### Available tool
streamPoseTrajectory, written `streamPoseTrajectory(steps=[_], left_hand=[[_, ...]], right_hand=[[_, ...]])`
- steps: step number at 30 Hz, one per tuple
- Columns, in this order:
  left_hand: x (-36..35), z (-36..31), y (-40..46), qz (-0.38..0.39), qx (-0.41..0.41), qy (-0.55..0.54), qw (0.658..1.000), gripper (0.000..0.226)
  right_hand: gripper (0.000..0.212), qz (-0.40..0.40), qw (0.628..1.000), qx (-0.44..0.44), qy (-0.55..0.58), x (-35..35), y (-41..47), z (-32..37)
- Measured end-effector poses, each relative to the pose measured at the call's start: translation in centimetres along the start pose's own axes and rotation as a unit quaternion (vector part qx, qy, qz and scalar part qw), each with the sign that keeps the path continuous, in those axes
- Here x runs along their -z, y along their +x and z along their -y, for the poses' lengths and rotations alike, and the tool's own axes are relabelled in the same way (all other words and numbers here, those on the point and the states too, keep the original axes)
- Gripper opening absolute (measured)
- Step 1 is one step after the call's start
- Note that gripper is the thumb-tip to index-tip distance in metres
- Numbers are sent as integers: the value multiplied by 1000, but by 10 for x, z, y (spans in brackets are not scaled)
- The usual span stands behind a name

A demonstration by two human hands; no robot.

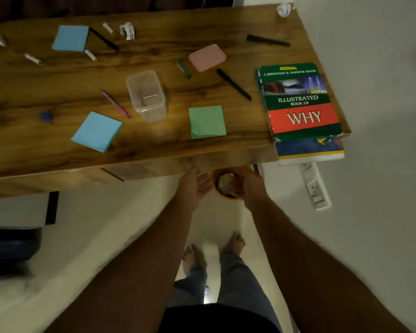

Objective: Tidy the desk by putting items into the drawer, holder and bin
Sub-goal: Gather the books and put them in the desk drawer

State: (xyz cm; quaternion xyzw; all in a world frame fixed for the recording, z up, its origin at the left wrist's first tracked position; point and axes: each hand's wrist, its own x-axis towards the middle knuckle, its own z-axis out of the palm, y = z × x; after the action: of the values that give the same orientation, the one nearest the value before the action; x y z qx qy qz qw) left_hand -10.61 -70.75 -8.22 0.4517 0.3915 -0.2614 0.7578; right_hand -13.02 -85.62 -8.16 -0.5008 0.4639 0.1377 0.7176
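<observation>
Left hand [194, 186] open, palm up, just left of the orange bin [217, 188]. Right hand [251, 186] over the bin's right rim, near the crumpled paper [226, 182] inside; grasp cannot be told.

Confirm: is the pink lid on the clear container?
No. The pink lid lies flat on the desk, apart from the open, empty clear container.

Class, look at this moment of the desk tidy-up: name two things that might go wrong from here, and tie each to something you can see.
1. The book stack overhangs the desk edge, right above the hands; a knock on rising might tip it off.
2. The right hand is over the orange bin, which already looks full of paper, so more crumpled paper may spill out.
</observation>
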Motion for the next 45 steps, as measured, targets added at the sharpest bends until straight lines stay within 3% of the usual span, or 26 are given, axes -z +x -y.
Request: streamPoseTrajectory(steps=[2,5,9,14,19,25,34,42,43,45], left_hand=[[13,-4,8,5,2,-81,997,29],[25,-6,18,4,-2,-194,981,59],[27,-5,32,-15,-12,-282,959,85],[30,-2,50,-26,-17,-297,954,100],[38,-1,69,-4,-45,-268,962,111],[34,2,62,21,-76,-244,966,109],[24,1,37,34,-108,-202,973,97],[35,33,7,-70,-102,-161,979,92],[39,35,2,-109,-106,-130,980,91],[48,36,-7,-207,-136,-57,967,95]], right_hand=[[27,10,999,-15,31,1,5,-3],[24,-3,993,-37,111,-4,17,-4],[67,-4,974,-62,216,-19,43,-3],[96,10,955,-82,285,-32,65,-7],[97,68,935,-31,347,-34,87,-8],[100,99,933,-5,346,-27,100,-16],[96,92,940,-22,327,-20,90,-24],[87,83,949,-41,303,11,54,-52],[76,46,966,-28,253,16,50,-55],[45,-76,994,75,32,27,31,-57]])
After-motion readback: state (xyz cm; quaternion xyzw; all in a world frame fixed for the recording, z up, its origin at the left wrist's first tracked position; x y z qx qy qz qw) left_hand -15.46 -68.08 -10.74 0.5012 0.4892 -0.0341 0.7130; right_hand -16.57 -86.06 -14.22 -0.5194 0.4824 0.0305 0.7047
